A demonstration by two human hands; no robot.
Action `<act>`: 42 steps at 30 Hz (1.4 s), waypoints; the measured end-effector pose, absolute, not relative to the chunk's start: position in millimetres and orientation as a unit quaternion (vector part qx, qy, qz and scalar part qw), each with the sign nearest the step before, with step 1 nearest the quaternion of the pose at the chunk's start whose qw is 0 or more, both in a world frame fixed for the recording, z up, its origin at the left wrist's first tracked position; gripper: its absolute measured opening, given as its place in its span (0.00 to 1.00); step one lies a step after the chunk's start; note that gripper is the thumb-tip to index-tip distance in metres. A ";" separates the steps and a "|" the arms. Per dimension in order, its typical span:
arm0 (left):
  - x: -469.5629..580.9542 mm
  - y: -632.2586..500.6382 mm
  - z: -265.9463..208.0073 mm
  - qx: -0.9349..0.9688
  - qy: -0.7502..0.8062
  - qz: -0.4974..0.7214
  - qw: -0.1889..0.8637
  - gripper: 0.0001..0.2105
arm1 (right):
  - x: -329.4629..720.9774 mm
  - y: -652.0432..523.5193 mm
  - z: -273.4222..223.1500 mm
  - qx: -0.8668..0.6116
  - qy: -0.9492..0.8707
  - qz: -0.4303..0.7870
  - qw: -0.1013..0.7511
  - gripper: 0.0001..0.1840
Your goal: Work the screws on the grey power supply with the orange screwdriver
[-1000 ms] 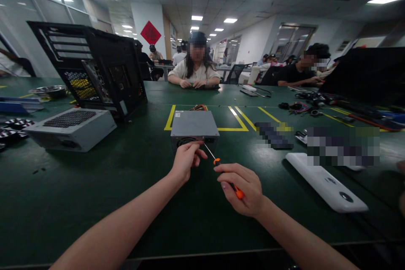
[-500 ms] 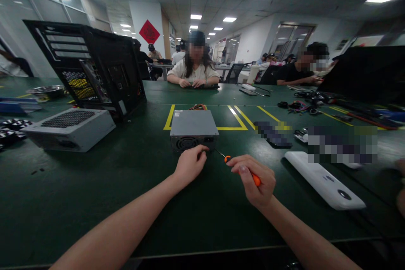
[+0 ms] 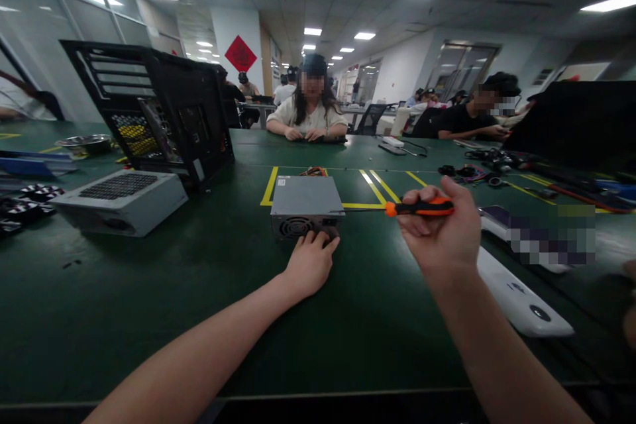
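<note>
A grey computer power supply (image 3: 308, 195) lies on the green table, its fan grille and socket facing me. My left hand (image 3: 312, 262) reaches to the lower right of that face, fingers spread against or just before it; whether something small lies under the fingertips is hidden. My right hand (image 3: 442, 228) is raised to the right, wrapped around the handle of an orange and black screwdriver (image 3: 422, 207). The thin shaft points left, its tip near the power supply's right top edge; I cannot tell whether it touches.
At left stand a second power supply (image 3: 122, 202) and an open black computer case (image 3: 163, 112), with a metal bowl (image 3: 85, 144) behind. A white device (image 3: 521, 295) lies at right, cables (image 3: 470, 173) beyond it. A person (image 3: 311, 112) sits opposite.
My right hand has lifted and turned, swinging the screwdriver from the lower front corner to a level position pointing left. My left hand's fingers have spread and shifted slightly right.
</note>
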State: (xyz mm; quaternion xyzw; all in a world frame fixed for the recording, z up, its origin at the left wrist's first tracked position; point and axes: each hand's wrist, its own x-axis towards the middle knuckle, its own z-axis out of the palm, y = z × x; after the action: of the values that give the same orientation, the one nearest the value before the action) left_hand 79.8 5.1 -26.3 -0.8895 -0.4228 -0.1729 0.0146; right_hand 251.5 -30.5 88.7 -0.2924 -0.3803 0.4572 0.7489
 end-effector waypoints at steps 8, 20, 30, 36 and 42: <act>76.6 5.3 -25.2 -0.893 -0.417 -0.170 0.005 0.19 | 278.0 4.6 31.6 -0.370 -0.319 0.464 0.739 0.15; 69.6 3.7 -22.9 -0.903 -0.398 -0.161 -0.007 0.17 | 273.4 3.6 27.7 -0.408 -0.376 0.386 0.737 0.16; 78.2 13.9 -24.1 -0.876 -0.436 -0.204 -0.021 0.14 | 265.3 1.5 26.3 -0.450 -0.404 0.353 0.714 0.18; 82.7 18.7 -29.8 -0.886 -0.417 -0.200 -0.040 0.12 | 267.8 1.5 27.2 -0.466 -0.407 0.347 0.705 0.17; 77.4 20.9 -30.3 -0.881 -0.423 -0.204 -0.060 0.13 | 268.0 -1.5 30.2 -0.461 -0.413 0.354 0.701 0.17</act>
State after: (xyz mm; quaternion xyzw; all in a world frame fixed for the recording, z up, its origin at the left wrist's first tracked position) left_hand 77.4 20.9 -30.3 -0.8808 -0.4228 -0.2044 -0.0601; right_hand 268.0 -1.5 30.2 -0.4610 -0.4133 0.3537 0.7011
